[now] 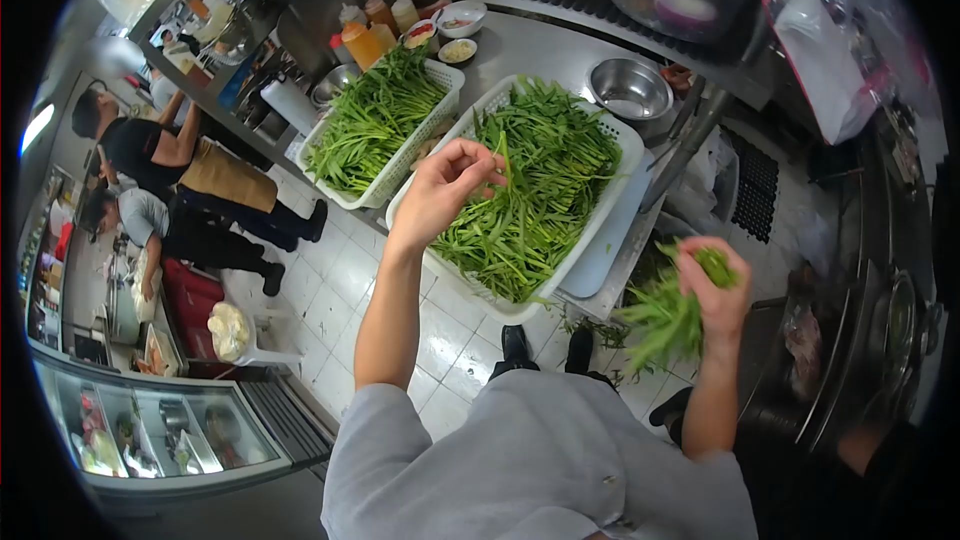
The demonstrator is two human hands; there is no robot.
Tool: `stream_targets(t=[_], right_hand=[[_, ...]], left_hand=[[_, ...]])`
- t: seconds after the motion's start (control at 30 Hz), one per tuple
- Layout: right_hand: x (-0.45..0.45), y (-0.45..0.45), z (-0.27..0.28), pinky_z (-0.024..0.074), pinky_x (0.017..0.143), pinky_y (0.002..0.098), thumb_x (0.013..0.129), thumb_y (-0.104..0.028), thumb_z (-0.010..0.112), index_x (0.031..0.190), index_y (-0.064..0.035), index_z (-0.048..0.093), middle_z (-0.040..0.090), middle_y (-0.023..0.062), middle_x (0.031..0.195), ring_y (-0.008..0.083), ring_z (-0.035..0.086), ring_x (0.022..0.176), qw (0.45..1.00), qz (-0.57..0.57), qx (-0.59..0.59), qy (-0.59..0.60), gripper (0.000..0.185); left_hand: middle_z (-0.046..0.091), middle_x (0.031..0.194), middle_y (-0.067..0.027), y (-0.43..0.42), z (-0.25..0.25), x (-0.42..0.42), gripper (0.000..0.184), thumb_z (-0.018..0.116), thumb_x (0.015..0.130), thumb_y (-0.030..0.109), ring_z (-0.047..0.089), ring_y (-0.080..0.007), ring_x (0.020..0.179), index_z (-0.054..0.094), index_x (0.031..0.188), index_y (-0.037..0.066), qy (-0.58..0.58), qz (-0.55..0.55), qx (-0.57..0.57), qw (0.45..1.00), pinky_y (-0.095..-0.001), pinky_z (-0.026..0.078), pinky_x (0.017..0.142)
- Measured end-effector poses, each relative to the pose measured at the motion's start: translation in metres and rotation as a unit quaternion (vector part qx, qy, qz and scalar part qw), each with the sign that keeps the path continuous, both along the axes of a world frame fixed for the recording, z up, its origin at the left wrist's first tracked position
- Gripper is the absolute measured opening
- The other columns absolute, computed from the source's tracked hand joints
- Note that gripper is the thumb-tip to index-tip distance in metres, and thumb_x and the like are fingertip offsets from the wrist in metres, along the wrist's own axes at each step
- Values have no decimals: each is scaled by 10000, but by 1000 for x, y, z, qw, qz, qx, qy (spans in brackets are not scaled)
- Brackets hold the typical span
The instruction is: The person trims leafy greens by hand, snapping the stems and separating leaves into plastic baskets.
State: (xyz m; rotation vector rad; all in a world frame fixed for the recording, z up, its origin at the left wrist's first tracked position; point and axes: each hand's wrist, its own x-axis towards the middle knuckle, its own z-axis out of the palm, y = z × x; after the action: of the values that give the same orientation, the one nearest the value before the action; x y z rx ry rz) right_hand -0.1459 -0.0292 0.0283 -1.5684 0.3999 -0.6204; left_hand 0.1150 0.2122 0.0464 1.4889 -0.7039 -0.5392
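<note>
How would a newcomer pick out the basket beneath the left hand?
Start at the metal counter ahead of the wearer. Of two pale baskets there, take the larger-looking basket on the picture's right, piled with leafy greens. Unlike the smaller-looking basket, it has the left hand over it and a pale blue board alongside.

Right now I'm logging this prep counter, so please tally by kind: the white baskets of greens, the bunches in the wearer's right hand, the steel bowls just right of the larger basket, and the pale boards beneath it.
White perforated baskets: 2
Bunch of leafy greens in the right hand: 1
Steel bowl: 1
Pale blue board: 1
Total: 5
</note>
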Motion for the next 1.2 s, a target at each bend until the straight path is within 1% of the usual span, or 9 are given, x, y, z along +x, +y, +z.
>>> stream_targets(t=[0.1, 0.33, 0.43, 0.57, 0.73, 0.87, 0.97, 1.13, 1.2], right_hand=[[49, 18, 41, 461, 661, 210, 832, -65, 743, 953, 0, 702, 676, -1, 811, 55, 586, 726, 995, 44, -88, -19, 144], [109, 14, 51, 462, 618, 240, 818, -187, 783, 913, 18, 699, 672, 24, 746, 43, 540, 695, 985, 131, -111, 22, 241], [100, 5, 35, 454, 594, 246, 824, -178, 769, 891, 22, 690, 649, 13, 700, 40, 526, 666, 985, 121, -110, 54, 225], [64, -12, 15, 426, 542, 245, 823, -150, 757, 862, 15, 685, 618, 3, 652, 42, 511, 591, 973, 102, -111, 176, 185], [12, -51, -9, 365, 463, 232, 865, -127, 722, 822, 13, 656, 571, 14, 602, 75, 505, 511, 992, 66, 73, 80, 161], [-15, -63, -7, 378, 460, 234, 864, -133, 725, 824, 10, 651, 580, 26, 615, 80, 523, 533, 991, -1, 127, 44, 166], [-32, -69, -8, 376, 460, 235, 855, -125, 729, 800, 0, 641, 579, 25, 612, 80, 516, 517, 991, -41, 109, 67, 162], [-56, -85, -30, 374, 464, 240, 846, -112, 722, 753, -6, 611, 574, 25, 600, 90, 497, 479, 983, -53, 50, 167, 180], [-65, -89, -37, 378, 469, 248, 849, -114, 715, 759, 2, 610, 574, 28, 601, 98, 496, 473, 983, -35, 79, 160, 180]], left_hand=[[658, 1152, -135, -16, 11, -12, 109, 554, 997, 155, 664, -146, 907, 566, 1028, 51, 37, -58, -23, 997, -269, 544, 749], [653, 944, -40, -54, 20, -38, 117, 574, 983, 129, 688, -136, 835, 575, 1035, 25, 41, -127, -8, 991, -249, 553, 698], [656, 938, -47, -66, 20, -49, 92, 584, 960, 105, 684, -120, 841, 574, 995, 20, -91, -78, 65, 991, -247, 540, 688], [669, 909, -75, -91, 15, -57, 110, 637, 893, 80, 682, -128, 814, 571, 944, 8, -435, 14, 90, 896, -276, 535, 700], [678, 939, -55, -145, -10, -69, 126, 637, 924, 89, 652, -114, 873, 596, 1000, -2, -134, -190, 61, 971, -269, 525, 772], [705, 1061, -104, -185, -31, -110, 294, 650, 924, 71, 660, -137, 955, 592, 1196, -24, 37, -346, -9, 938, -273, 511, 868], [724, 966, -97, -206, -30, -121, 277, 670, 900, 60, 669, -129, 906, 620, 1157, -31, -44, -353, 61, 933, -280, 521, 850], [696, 951, -200, -227, -38, -121, 197, 624, 838, -6, 674, -376, 909, 685, 1025, -3, -384, -202, 53, 899, -386, 544, 777], [694, 966, -203, -240, -48, -116, 208, 625, 839, 13, 666, -391, 900, 684, 1038, 0, -398, -186, 71, 895, -407, 539, 774]])
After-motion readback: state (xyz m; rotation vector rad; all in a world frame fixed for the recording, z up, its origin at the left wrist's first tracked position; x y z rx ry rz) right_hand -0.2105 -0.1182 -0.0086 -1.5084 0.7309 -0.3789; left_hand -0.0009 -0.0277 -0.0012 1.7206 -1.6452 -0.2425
